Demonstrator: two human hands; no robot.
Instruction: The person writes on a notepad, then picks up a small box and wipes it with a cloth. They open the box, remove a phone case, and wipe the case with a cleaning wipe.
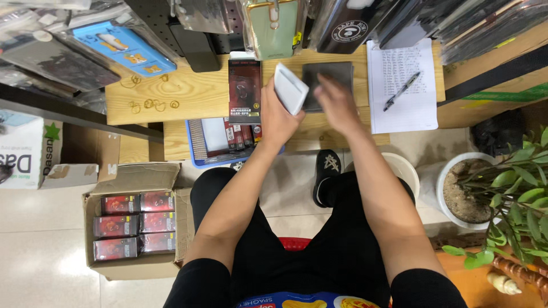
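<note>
I see my left hand (pixel 278 117) gripping a small white box (pixel 290 88) above the wooden table (pixel 194 94), my blurred right hand (pixel 337 102) lying open on a dark flat pack (pixel 327 80), seemingly mid-packing; next probably calls for joining them.

A tall dark package (pixel 244 91) stands on the wooden counter at twelve o'clock; red-and-black boxes (pixel 134 225) fill an open carton (pixel 140 177) at eight o'clock; a white box (pixel 25 151) sits at nine.

Pen (pixel 402 90) on paper sheet (pixel 401 108)
</note>
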